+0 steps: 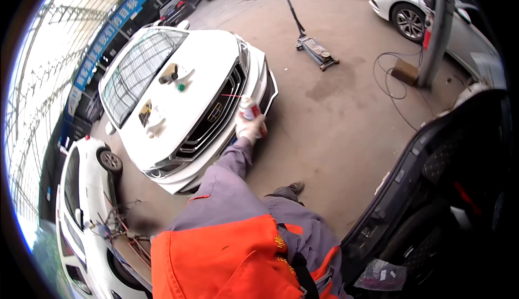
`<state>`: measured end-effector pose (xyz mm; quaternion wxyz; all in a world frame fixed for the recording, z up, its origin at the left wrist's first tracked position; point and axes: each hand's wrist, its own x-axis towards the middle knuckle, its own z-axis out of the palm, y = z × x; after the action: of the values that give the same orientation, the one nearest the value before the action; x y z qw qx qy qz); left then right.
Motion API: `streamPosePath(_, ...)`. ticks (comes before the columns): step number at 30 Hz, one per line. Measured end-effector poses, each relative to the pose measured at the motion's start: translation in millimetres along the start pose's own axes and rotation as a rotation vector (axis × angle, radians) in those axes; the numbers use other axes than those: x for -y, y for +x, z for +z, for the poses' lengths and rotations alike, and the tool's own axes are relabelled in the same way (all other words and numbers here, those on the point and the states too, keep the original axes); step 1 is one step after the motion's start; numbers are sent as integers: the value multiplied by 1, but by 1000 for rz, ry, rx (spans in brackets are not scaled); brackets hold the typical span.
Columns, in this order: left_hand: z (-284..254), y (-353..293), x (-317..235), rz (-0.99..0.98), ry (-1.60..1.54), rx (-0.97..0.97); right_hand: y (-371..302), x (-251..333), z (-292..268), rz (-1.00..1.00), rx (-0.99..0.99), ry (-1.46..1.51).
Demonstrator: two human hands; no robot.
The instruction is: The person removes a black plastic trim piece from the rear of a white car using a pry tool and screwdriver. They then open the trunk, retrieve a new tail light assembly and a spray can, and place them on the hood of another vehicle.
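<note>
My left hand (248, 128), in a pale glove, is stretched out with its fingers wrapped round a white and red spray can (250, 110). A thin red straw (231, 95) sticks out leftward from the can's top. Can and hand are in front of the black grille (212, 112) of a white car (186, 104); whether they touch it I cannot tell. On the hood lie an open box with dark cylindrical parts (168, 74), a small green round thing (181, 87) and another small open box (145, 112) beside crumpled white wrapping. My right hand does not show.
A floor jack (316, 50) with a long handle stands beyond the car. At the right are a post (437, 34), a cardboard box (405, 72), a looped hose (386, 85) and a parked car (403, 7). A dark open vehicle panel (400, 175) is close at my right; another white car (81, 191) stands left.
</note>
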<state>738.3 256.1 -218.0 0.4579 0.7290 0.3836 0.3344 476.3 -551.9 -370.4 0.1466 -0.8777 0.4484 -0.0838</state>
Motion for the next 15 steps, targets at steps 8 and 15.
streamPosePath(8,-172,208,41,-47,60,-569,-300,263,91,-577,718,181)
streamPosePath(15,-322,392,110,46,71,-688,-351,415,145,-670,750,45)
